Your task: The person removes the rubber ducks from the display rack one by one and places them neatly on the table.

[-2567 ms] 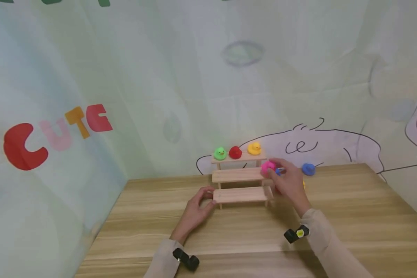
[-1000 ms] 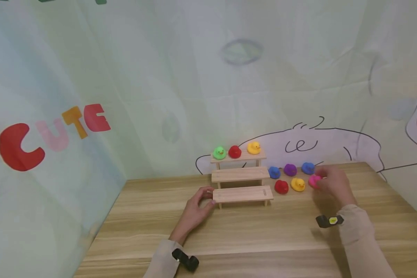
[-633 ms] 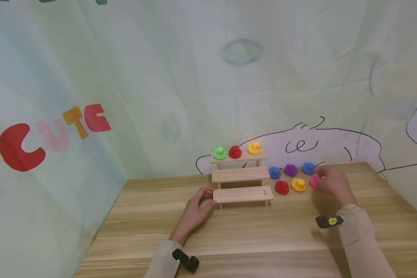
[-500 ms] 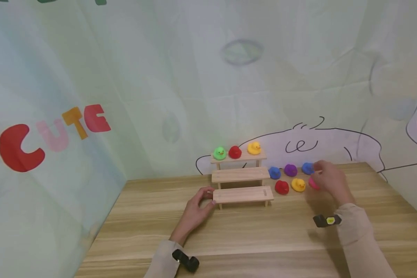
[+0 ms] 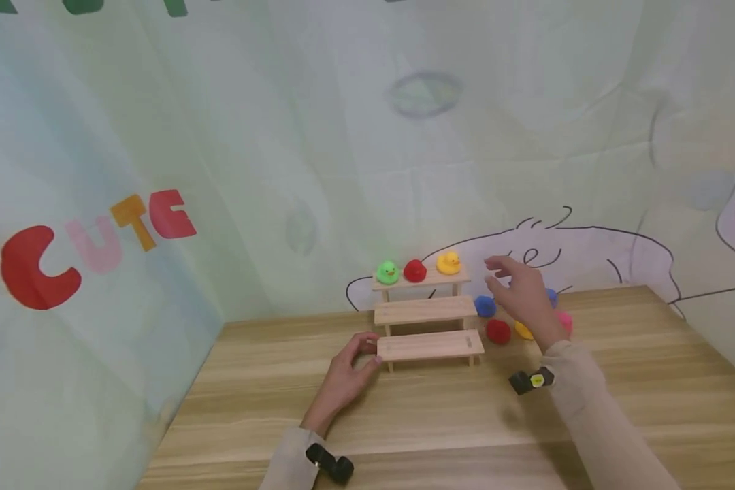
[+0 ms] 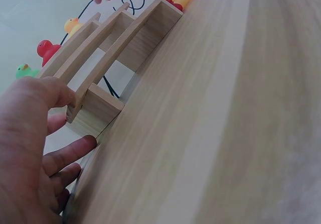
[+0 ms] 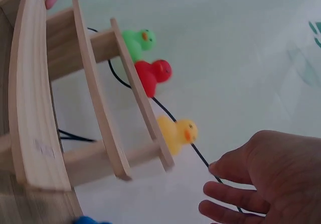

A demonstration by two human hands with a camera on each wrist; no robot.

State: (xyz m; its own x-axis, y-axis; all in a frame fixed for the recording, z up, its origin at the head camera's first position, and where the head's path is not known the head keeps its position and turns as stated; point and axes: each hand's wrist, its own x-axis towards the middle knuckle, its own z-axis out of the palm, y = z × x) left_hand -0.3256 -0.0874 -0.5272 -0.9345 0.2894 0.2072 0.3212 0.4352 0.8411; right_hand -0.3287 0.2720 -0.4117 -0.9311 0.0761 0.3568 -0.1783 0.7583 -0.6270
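Observation:
In the head view a three-tier wooden display stand (image 5: 425, 309) bears a green rubber duck (image 5: 388, 272), a red duck (image 5: 414, 271) and a yellow duck (image 5: 448, 263) on its top tier. My left hand (image 5: 347, 371) holds the left end of the lowest tier; the left wrist view shows the thumb bent over the board's edge. In the air right of the stand, my right hand (image 5: 523, 292) has its fingers apart, with nothing seen between them in the right wrist view (image 7: 281, 176). Below it lie a blue duck (image 5: 485, 306), another red duck (image 5: 499, 331) and a partly covered yellow duck (image 5: 523, 330).
A pink duck (image 5: 565, 322) and a second blue duck (image 5: 552, 297) show partly behind the right wrist. The wood-grain table (image 5: 429, 415) meets a printed cloth backdrop (image 5: 318, 170) behind the stand.
My right hand carried the pink duck from the middle tier to the table on the right, let go, then rose and moved left towards the stand. My left hand stayed at the lowest tier.

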